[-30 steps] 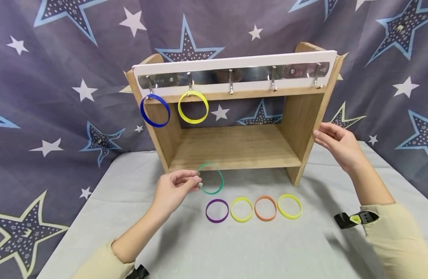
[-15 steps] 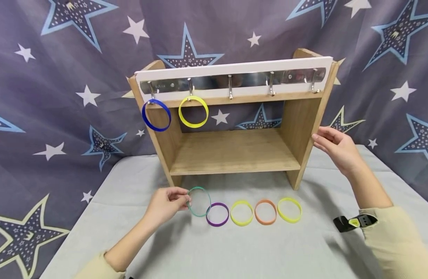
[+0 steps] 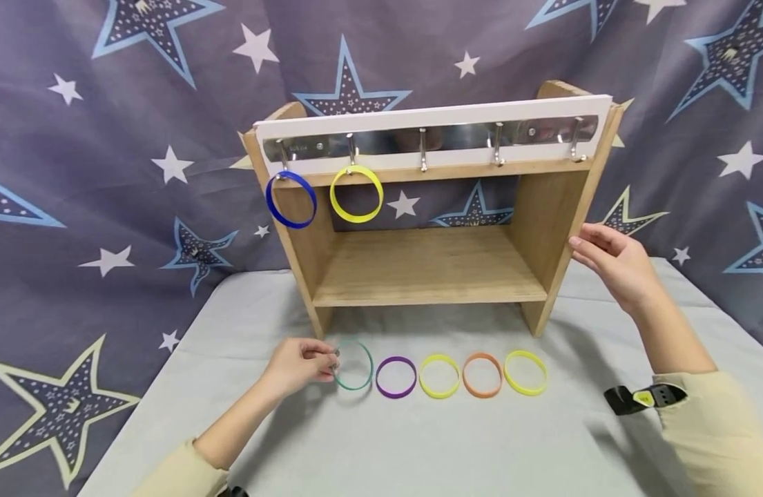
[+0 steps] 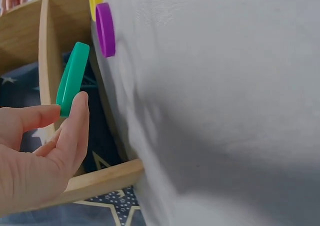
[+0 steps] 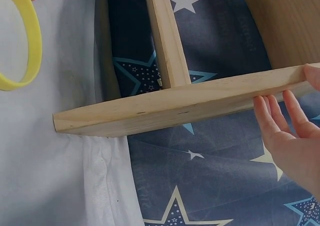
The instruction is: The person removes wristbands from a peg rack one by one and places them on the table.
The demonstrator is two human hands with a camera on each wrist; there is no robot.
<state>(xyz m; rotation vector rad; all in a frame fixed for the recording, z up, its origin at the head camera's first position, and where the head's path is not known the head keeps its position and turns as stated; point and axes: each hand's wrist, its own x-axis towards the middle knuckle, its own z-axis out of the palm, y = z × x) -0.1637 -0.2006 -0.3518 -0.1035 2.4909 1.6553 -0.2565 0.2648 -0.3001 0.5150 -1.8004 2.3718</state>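
So the green band (image 4: 73, 80) is at the left end of the row, just beside the purple band (image 4: 105, 29) and in front of the shelf's (image 3: 431, 266) left leg. Left hand (image 3: 297, 366) has its near rim pinched between thumb and fingertips, basically no gap beyond the band itself. From head height it's a nearly round loop, opening facing up at the wearer. From the left wrist it's edge-on, a long strip slanting up and rightward from the fingertips. Can't tell if it touches the cloth (image 3: 449, 449). Right hand (image 3: 623, 266) isn't wrapped around anything: fingers fairly straight, tips on the shelf's outer right side, thumb at its front edge. A blue band (image 3: 294, 225) hangs off the leftmost hook.
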